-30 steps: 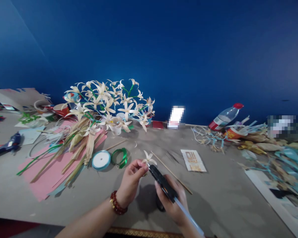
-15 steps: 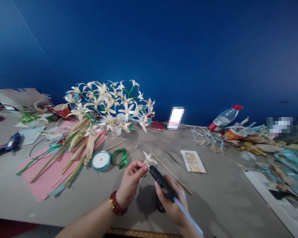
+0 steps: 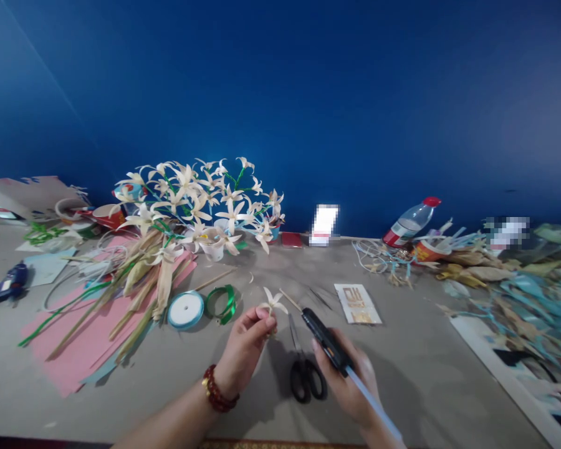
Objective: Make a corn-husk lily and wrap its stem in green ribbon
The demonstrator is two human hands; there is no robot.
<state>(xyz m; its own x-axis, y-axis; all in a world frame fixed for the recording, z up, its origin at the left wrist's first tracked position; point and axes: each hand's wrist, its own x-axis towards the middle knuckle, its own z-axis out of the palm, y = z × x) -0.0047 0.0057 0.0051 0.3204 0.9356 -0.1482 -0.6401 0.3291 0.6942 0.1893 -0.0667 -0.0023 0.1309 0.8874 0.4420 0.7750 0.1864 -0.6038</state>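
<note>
My left hand [image 3: 250, 337], with a red bead bracelet on its wrist, pinches a small cream flower [image 3: 273, 302] by its base. The petals point up above my fingertips. In my right hand [image 3: 350, 374] is a black glue gun [image 3: 326, 342], with a long translucent glue stick [image 3: 374, 404] coming out of its back end. Its tip points up and left, a short way right of the flower and apart from it. Scissors [image 3: 301, 368] with black handles lie on the table between my hands. Just past the gun, a thin wooden stick [image 3: 290, 299] is partly covered.
Many cream flowers on green stems [image 3: 206, 199] stand at the back. A blue ribbon spool [image 3: 186, 310] and green ribbon roll [image 3: 221, 304] lie left of my hands. Husks rest on pink paper [image 3: 75, 343]. A plastic bottle [image 3: 411, 221] leans at the back right; a white packet [image 3: 358, 304] lies nearer.
My right hand has drawn the glue gun back to the right, away from the flower. The scissors between my hands are now uncovered. My left hand still holds the flower.
</note>
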